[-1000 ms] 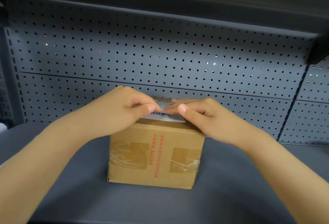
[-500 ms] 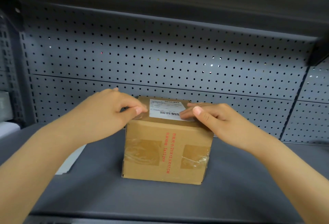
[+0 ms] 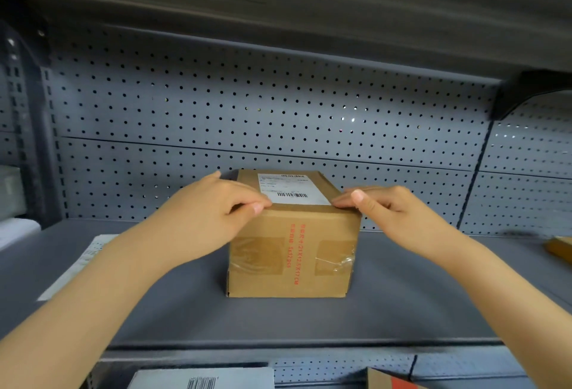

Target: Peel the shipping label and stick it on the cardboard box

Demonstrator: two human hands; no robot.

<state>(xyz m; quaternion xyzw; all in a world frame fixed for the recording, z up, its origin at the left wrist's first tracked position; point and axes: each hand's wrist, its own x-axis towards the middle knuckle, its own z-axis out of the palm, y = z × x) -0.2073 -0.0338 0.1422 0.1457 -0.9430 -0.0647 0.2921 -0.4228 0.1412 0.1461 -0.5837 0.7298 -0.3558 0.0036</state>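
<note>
A brown cardboard box [image 3: 291, 252] with red print and clear tape on its front stands on the grey shelf [image 3: 402, 305]. A white shipping label [image 3: 291, 190] with barcodes lies flat on the box's top. My left hand [image 3: 213, 218] rests at the top left front corner, its fingertips touching the label's near left corner. My right hand [image 3: 387, 212] rests at the top right front corner, its fingers pressing by the label's near right corner. Neither hand grips anything.
A white sheet of paper [image 3: 77, 265] lies on the shelf to the left, partly under my left arm. A brown object [image 3: 560, 249] sits at the far right edge. Perforated grey panels form the back wall. Below, a labelled package [image 3: 201, 381] and another box [image 3: 393, 381] show.
My hands have slid apart from the label's middle to the box's front corners, uncovering the label. The view has widened and shifted, bringing the paper sheet and the lower shelf into sight.
</note>
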